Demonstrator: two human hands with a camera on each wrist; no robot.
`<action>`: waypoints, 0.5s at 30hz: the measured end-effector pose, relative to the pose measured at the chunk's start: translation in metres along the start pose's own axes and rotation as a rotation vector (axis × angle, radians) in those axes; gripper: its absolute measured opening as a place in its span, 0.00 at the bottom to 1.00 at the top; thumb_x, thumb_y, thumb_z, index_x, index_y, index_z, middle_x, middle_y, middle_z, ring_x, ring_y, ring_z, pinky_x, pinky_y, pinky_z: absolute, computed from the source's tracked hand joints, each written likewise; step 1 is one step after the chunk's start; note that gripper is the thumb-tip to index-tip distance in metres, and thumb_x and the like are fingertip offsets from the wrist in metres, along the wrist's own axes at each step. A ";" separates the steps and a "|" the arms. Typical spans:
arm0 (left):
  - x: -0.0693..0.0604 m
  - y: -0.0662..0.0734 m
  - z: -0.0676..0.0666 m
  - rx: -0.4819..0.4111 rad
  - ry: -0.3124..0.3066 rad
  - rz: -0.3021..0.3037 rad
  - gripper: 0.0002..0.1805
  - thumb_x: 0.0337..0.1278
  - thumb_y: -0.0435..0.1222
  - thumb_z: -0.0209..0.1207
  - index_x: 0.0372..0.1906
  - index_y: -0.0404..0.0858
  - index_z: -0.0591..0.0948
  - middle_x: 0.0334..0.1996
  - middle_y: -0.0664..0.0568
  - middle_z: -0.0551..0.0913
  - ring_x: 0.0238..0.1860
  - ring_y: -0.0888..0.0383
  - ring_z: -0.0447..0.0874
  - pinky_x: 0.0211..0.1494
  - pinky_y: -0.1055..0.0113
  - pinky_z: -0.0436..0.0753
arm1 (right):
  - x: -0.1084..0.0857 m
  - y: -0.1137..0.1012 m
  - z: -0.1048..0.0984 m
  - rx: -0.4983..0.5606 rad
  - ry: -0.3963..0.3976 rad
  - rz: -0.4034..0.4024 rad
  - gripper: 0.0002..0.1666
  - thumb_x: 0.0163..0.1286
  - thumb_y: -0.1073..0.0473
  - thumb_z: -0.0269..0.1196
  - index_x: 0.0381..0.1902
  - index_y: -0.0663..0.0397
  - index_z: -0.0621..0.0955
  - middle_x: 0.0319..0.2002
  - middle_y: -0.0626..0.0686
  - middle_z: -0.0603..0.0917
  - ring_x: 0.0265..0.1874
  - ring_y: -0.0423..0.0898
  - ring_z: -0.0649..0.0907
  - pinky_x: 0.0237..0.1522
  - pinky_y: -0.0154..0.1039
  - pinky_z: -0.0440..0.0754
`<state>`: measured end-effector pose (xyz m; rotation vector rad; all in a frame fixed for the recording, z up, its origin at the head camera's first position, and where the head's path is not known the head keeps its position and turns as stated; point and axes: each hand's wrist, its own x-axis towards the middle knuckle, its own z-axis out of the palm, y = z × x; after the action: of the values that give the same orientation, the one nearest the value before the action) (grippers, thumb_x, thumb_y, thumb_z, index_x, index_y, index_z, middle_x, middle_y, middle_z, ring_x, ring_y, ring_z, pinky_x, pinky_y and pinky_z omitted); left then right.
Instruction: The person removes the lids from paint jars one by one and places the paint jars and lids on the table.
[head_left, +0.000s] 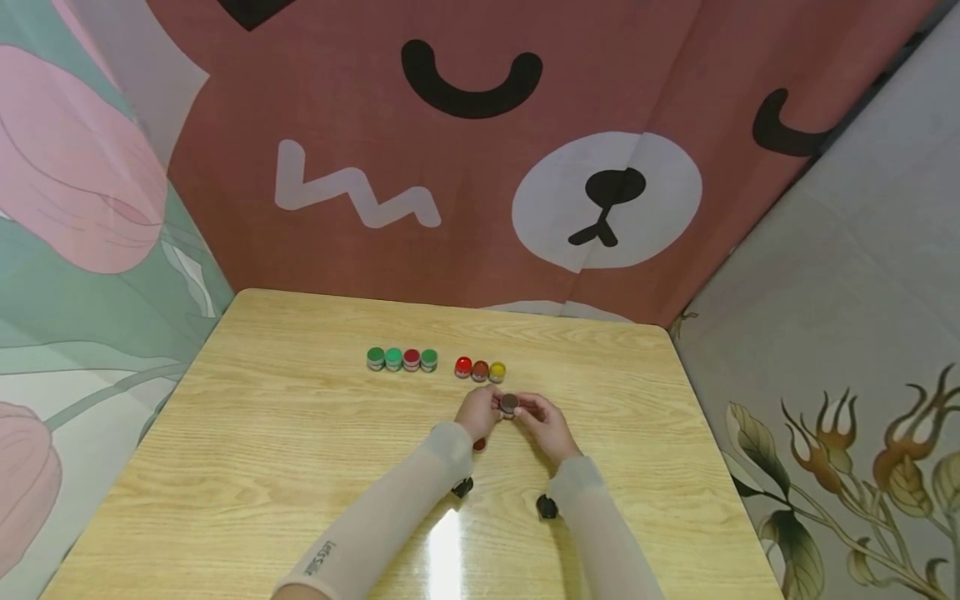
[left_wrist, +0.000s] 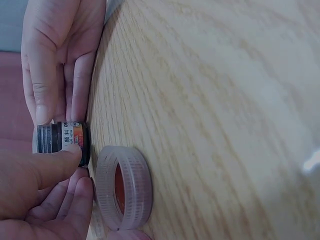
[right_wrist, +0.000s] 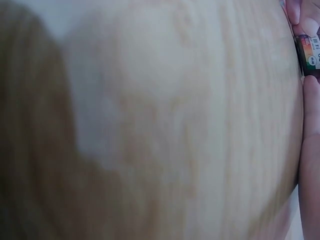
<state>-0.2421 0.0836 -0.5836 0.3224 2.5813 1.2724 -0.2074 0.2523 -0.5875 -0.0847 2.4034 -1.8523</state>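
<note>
Both hands are at one small paint jar with a dark top (head_left: 509,403), above the middle of the table. In the left wrist view the left hand (left_wrist: 45,195) grips the labelled side of the jar (left_wrist: 67,137) with its thumb. The right hand (left_wrist: 60,60) has its thumb on the jar's ridged cap. In the head view the left hand (head_left: 478,412) is on the jar's left and the right hand (head_left: 549,429) on its right. A clear ridged round piece, red inside (left_wrist: 125,187), is beside the left hand. The right wrist view shows only part of the jar (right_wrist: 312,52).
Four jars, three with green tops and one with a red top (head_left: 412,359), form a row on the wooden table (head_left: 300,433). To their right are three more with red, brownish-red and yellow tops (head_left: 497,371). Printed curtains (head_left: 465,250) stand behind and beside the table.
</note>
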 end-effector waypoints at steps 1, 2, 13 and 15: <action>0.000 0.000 0.000 0.001 0.000 -0.003 0.12 0.62 0.25 0.65 0.49 0.32 0.81 0.40 0.46 0.84 0.44 0.52 0.83 0.51 0.59 0.84 | 0.000 0.000 0.000 0.006 -0.001 0.002 0.19 0.73 0.66 0.63 0.60 0.66 0.79 0.56 0.60 0.83 0.50 0.41 0.82 0.52 0.32 0.81; 0.000 0.000 0.000 -0.002 0.000 -0.004 0.12 0.62 0.25 0.65 0.49 0.32 0.81 0.40 0.46 0.84 0.44 0.52 0.83 0.50 0.59 0.84 | 0.001 0.000 0.000 0.017 -0.001 0.006 0.20 0.73 0.66 0.63 0.60 0.66 0.79 0.56 0.60 0.83 0.50 0.41 0.82 0.52 0.32 0.80; 0.000 0.000 0.000 -0.008 -0.006 0.010 0.11 0.61 0.23 0.64 0.48 0.32 0.81 0.41 0.46 0.84 0.45 0.51 0.83 0.51 0.59 0.84 | -0.001 -0.001 0.000 0.078 -0.011 0.002 0.18 0.71 0.68 0.65 0.57 0.66 0.79 0.55 0.61 0.82 0.49 0.43 0.81 0.52 0.33 0.81; 0.000 0.001 0.000 0.000 -0.006 0.014 0.11 0.61 0.22 0.64 0.47 0.32 0.81 0.40 0.46 0.84 0.45 0.51 0.84 0.51 0.59 0.84 | -0.001 -0.001 0.000 0.069 -0.015 -0.001 0.18 0.72 0.67 0.64 0.58 0.66 0.79 0.55 0.61 0.82 0.49 0.42 0.82 0.52 0.32 0.81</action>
<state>-0.2417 0.0836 -0.5827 0.3448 2.5786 1.2744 -0.2066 0.2521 -0.5866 -0.0934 2.3273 -1.9265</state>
